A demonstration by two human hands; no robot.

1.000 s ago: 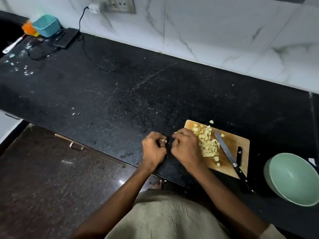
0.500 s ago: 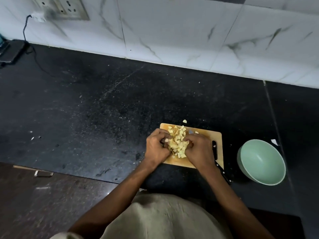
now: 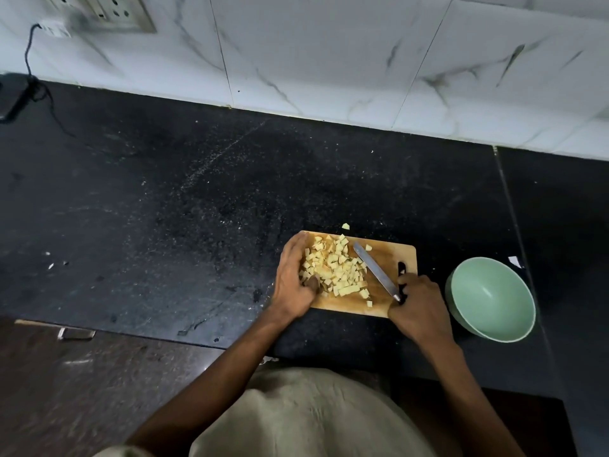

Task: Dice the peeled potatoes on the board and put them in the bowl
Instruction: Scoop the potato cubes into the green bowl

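One knife (image 3: 375,271), tip far-left; right hand (image 3: 418,311) gripping

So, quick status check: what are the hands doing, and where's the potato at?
Left hand cupped against pale diced potato pile on wooden cutting board. Right hand grips black-handled knife. Green bowl empty; path clear.

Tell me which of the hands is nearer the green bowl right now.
Right. The right hand grips the knife handle just left of the green bowl; the left hand rests at the board's far left edge.
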